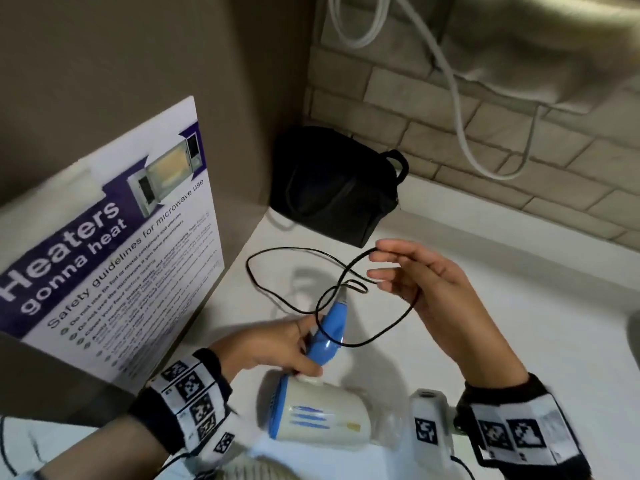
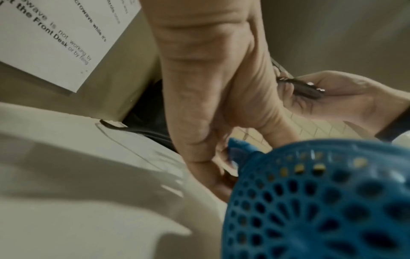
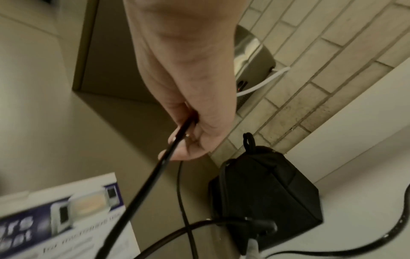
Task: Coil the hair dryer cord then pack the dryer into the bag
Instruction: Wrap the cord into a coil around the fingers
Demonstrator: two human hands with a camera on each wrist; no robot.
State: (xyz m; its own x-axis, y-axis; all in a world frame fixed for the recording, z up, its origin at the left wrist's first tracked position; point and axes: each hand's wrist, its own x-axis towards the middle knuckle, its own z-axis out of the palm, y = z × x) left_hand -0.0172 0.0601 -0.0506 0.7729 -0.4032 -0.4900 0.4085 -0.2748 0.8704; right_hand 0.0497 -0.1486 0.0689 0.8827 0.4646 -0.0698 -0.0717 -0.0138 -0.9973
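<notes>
A white hair dryer (image 1: 322,417) with a blue handle (image 1: 329,334) lies on the white counter (image 1: 502,306). My left hand (image 1: 273,344) grips the handle near the dryer's body. The blue rear grille (image 2: 321,201) fills the left wrist view. The thin black cord (image 1: 284,249) runs from the handle's tip in loose loops over the counter and the handle. My right hand (image 1: 419,271), raised above the counter, pinches one loop, and the cord (image 3: 155,175) leaves between its thumb and fingers. The black bag (image 1: 332,188) stands in the back corner. Its top cannot be made out.
A microwave safety sign (image 1: 114,244) leans against the brown panel on the left. The tiled wall (image 1: 519,140) behind carries a hanging white hose (image 1: 460,109) and a metal appliance (image 3: 252,57). A dark curved edge (image 1: 634,334) shows at the far right.
</notes>
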